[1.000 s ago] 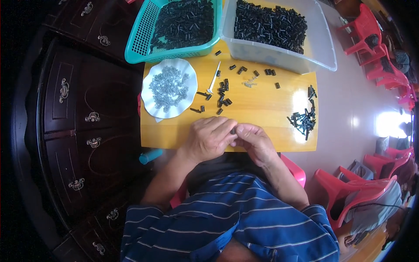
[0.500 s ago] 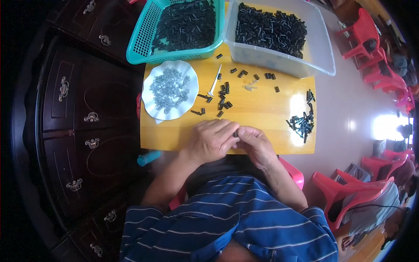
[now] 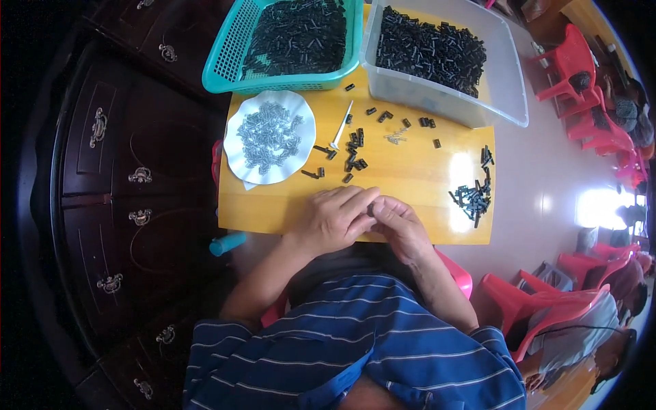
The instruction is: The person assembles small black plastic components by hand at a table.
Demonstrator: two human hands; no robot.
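One small dark piece (image 3: pixel 372 209) is nearer the body than the white plate (image 3: pixel 234 147) and to its right, with the grip of the left hand (image 3: pixel 333 217) and of the right hand (image 3: pixel 402 225) both clamped on it. Right of the plate lie a white pointed stick (image 3: pixel 343 126) and black pieces (image 3: pixel 361 164); beyond it stands a green basket (image 3: pixel 227 56).

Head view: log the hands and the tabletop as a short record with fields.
Left hand: fingers at a small dark piece, grip partly hidden
Right hand: thumb and fingers on the same piece
Plate: white, wavy-rimmed, holding clear pieces
Green basket: black pieces inside
Translucent bin: also black pieces
White stick: lying right of the plate
Right table edge: loose pile of black parts
Table: yellow wood
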